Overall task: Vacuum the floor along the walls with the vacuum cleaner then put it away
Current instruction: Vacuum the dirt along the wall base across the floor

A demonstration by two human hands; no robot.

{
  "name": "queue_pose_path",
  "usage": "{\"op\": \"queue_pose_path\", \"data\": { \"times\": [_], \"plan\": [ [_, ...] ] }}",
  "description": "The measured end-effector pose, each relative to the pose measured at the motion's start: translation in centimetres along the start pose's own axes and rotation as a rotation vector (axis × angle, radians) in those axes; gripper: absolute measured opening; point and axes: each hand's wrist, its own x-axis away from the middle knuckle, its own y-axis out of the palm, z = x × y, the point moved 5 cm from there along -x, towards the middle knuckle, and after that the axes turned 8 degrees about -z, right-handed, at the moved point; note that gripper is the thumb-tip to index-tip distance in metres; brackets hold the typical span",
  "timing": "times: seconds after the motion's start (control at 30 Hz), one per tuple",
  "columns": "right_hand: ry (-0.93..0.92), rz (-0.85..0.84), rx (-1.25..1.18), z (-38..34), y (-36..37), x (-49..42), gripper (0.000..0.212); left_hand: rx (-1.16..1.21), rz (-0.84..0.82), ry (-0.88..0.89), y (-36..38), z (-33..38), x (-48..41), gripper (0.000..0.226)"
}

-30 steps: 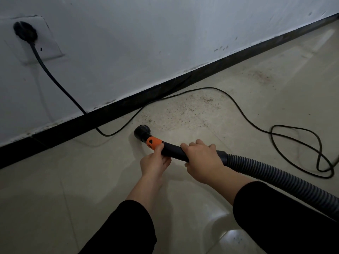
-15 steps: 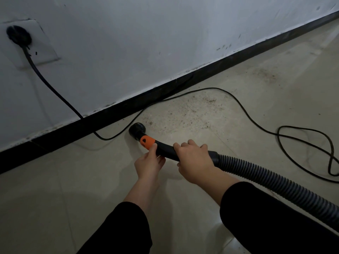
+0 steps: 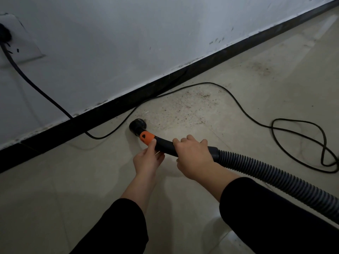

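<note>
As L grip + R grip clasp wand, nozzle near baseboard, cord rt.

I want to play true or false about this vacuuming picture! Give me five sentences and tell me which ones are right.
1. The right hand grips the black handle beside the ribbed hose. True.
2. The nozzle is pressed against the skirting board. False: a strip of floor lies between it and the skirting board.
3. The cord is plugged into a wall socket. True.
4. The floor right of the nozzle is spotless. False: brown specks lie there.
5. The left hand holds the cord. False: it pinches the handle by the orange ring.
</note>
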Motion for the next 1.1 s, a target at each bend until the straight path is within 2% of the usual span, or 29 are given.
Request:
{"op": "queue_pose_path", "data": {
  "times": [1.1],
  "plan": [
    [0.109,-0.03,0.038,5.1,0.2,3.4,0.034,-0.038,-0.137,-0.082,4.6,-3.4,1.7,0.018]
  ]
}}
